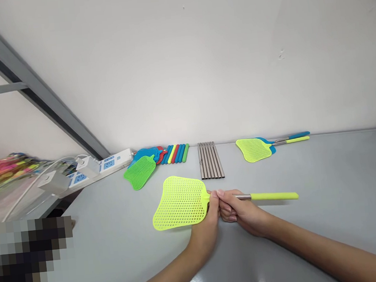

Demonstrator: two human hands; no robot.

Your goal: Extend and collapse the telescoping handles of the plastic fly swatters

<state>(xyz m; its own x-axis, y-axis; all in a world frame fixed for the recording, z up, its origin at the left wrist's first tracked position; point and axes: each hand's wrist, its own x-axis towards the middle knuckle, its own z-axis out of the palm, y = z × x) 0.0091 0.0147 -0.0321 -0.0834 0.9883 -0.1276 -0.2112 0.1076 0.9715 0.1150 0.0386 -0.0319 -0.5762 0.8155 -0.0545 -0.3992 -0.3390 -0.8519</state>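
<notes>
A yellow fly swatter [182, 202] is held level over the front middle of the table, its perforated head to the left and its yellow grip to the right. My left hand [211, 212] closes on the neck, where the head meets the metal rod. Right beside it, my right hand [239, 209] is wrapped round the rod, its thumb near the left thumb. A short piece of bare metal shows between the right hand and the grip. Behind lie several metal tubes [211, 161] side by side.
Colored handle sleeves [177, 154] lie in a row by the wall, beside green [141, 172] and blue swatter heads [139, 155]. A yellow swatter [253, 149] rests on a blue one at right. A power strip [110, 164] with plugs stands left, near a colorful pile [8, 174].
</notes>
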